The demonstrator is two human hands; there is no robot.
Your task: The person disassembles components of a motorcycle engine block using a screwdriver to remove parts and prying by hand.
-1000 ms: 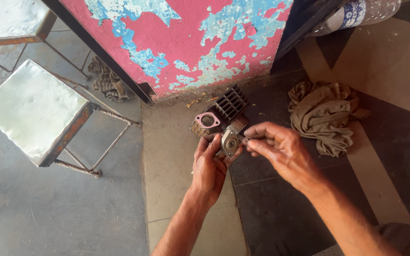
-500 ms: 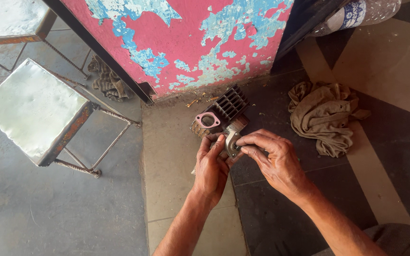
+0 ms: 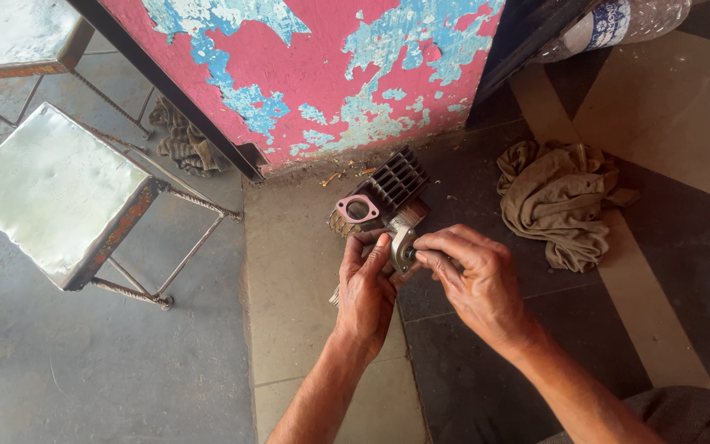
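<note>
A dark finned engine cylinder head [image 3: 388,187] with a pinkish gasket flange stands on the floor below the peeling pink and blue wall. My left hand [image 3: 367,289] grips its near side, fingers curled over a small grey metal fitting [image 3: 403,244]. My right hand [image 3: 472,279] pinches that fitting from the right with thumb and forefinger. What lies under my palms is hidden.
A crumpled beige rag [image 3: 558,197] lies on the floor to the right. A metal stool [image 3: 59,197] stands at the left, with a second one [image 3: 10,37] behind it. A dirty cloth [image 3: 184,141] sits by the wall. A plastic bottle [image 3: 618,23] lies at the top right.
My right hand has slid left and closed in over the small fitting. The left hand and the cylinder head have barely moved.
</note>
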